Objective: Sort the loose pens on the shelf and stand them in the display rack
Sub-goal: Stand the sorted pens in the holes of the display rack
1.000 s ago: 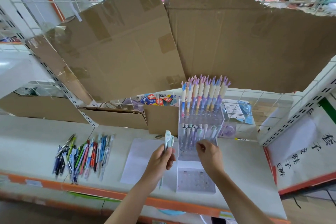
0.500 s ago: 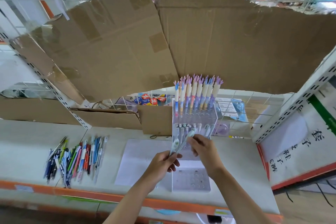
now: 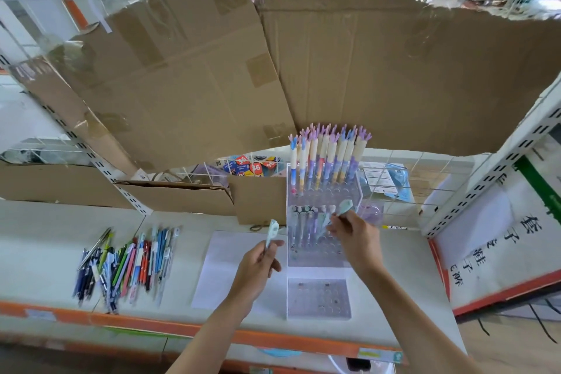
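Two hands, each with a pale pen, at the clear display rack [image 3: 321, 252] in the centre of the frame.

The left hand [image 3: 258, 264] pinches a light blue pen [image 3: 271, 234] upright just left of the rack; the right hand [image 3: 355, 237] curls its fingers round a mint-capped pen [image 3: 344, 208] over the rack's middle tier, though blur hides whether its tip sits in a hole. Tall pastel pens [image 3: 328, 158] fill the top tier. The loose pens [image 3: 127, 261] lie heaped on the shelf [image 3: 36, 240] at lower left, beside a white sheet [image 3: 224, 252].
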